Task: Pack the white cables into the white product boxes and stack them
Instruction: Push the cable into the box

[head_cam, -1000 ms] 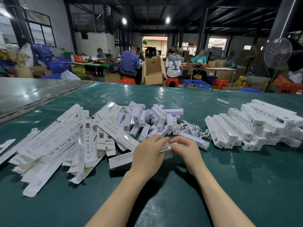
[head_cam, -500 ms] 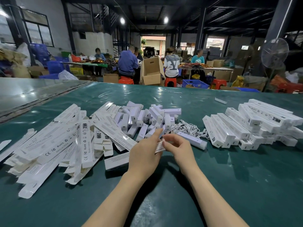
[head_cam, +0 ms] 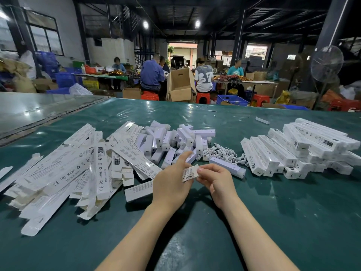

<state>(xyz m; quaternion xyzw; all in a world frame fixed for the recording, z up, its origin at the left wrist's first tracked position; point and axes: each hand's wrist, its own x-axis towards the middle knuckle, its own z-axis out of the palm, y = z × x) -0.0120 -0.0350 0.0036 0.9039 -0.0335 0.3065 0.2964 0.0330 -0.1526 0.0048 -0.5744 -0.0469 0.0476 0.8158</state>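
Observation:
A long white product box [head_cam: 139, 190] lies across the green table in front of me. My left hand [head_cam: 171, 184] grips its middle, with the index finger raised. My right hand [head_cam: 215, 182] pinches the box's right end flap with fingertips. Behind the hands lies a tangle of white cables [head_cam: 222, 153]. A closed white box [head_cam: 227, 167] rests just right of my right hand. Packed boxes form a stack [head_cam: 298, 147] at the right.
Flat unfolded box sleeves [head_cam: 64, 171] spread over the left side of the table. A heap of small white parts [head_cam: 173, 139] lies behind centre. A loose white strip [head_cam: 262, 120] sits far right. People work at tables beyond the far edge.
The box has shifted a little to the left under my hands. My left index finger has lifted, and my right fingers have moved onto the end flap.

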